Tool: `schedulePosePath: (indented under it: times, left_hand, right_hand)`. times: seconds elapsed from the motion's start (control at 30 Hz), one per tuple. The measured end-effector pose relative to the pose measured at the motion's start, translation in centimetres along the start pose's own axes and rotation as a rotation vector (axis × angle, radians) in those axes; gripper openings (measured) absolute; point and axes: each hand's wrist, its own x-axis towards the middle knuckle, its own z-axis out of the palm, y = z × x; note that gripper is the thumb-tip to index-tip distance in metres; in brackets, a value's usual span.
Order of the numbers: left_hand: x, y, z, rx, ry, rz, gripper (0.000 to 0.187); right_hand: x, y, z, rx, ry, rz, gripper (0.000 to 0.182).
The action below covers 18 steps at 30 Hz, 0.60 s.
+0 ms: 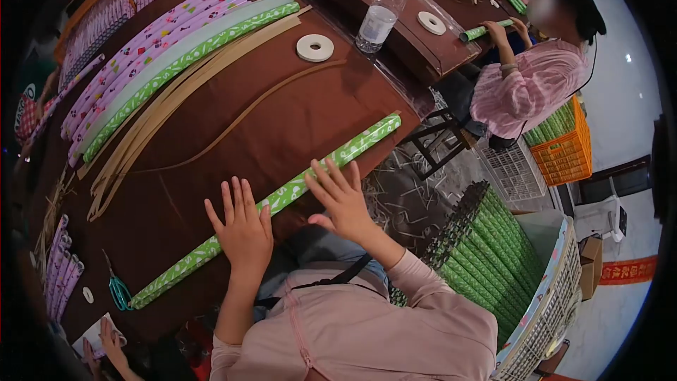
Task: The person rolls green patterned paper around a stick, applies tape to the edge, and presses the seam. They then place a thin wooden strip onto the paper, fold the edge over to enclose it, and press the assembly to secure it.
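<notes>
Work surface: the brown table (pixel 190 197) is covered in dark cloth and supports the work along its near edge.

Workpiece: the green patterned roll (pixel 283 196) lies diagonally on the table, directly in front of the person, its far right end near the table's edge.

Hands: the left hand (pixel 245 236) and the right hand (pixel 343 204) are spread over the middle of the roll, fingers extended. Neither grasps it; both are unclenched. Whether the palms press on the roll or hover just above it cannot be told.

Technique: the posture suggests rolling under flat palms. For an even result, apply equal, light pressure with both hands and move them in parallel, so that the roll does not skew. A wider hand spacing would likely steady both ends.

Clearance: keep the roll's near left end off the teal-handled scissors (pixel 118 291) beside it. The white tape ring (pixel 302 48) sits well apart.
</notes>
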Motion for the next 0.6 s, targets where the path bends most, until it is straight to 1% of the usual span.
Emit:
schedulePosePath:
  times: [0.1, 0.13, 0.17, 0.23, 0.27, 0.37, 0.43, 0.5, 0.57, 0.6]
  left_hand:
    - [0.1, 0.0, -0.1, 0.005, 0.001, 0.002, 0.054]
    - [0.1, -0.1, -0.1, 0.006, 0.001, 0.001, 0.054]
    - [0.1, -0.1, 0.1, 0.000, 0.007, 0.003, 0.054]
    - [0.0, -0.2, 0.1, -0.005, 0.011, 0.001, 0.054]
    - [0.0, -0.1, 0.0, 0.001, 0.006, 0.002, 0.054]
    - [0.0, -0.2, -0.1, 0.002, -0.002, 0.003, 0.055]
    - [0.0, -0.1, 0.0, -0.010, -0.002, 0.003, 0.055]
    - [-0.1, -0.2, 0.1, -0.005, -0.009, 0.000, 0.055]
    - [-0.2, -0.1, 0.1, -0.005, -0.008, 0.000, 0.056]
    - [-0.2, 0.0, 0.1, 0.001, -0.010, -0.003, 0.056]
  right_hand:
    - [0.0, -2.3, 1.5, 0.006, -0.076, -0.141, 0.078]
    - [0.1, -2.7, 2.1, 0.003, -0.076, -0.147, 0.082]
    - [0.0, -2.5, 2.1, 0.003, -0.077, -0.148, 0.082]
    - [0.0, -1.9, 1.9, -0.021, -0.079, -0.097, 0.083]
    - [-0.2, -1.2, 1.8, -0.114, -0.060, -0.076, 0.086]
    - [-0.5, 2.3, 0.6, -0.178, -0.028, 0.035, 0.091]
    - [-0.7, 4.6, -0.7, -0.201, 0.022, 0.133, 0.088]
    - [-1.0, 7.2, -1.6, -0.317, 0.028, 0.199, 0.090]
    - [-1.2, 8.9, -2.3, -0.356, 0.056, 0.278, 0.091]
    - [-1.2, 9.2, -2.5, -0.363, 0.058, 0.279, 0.091]
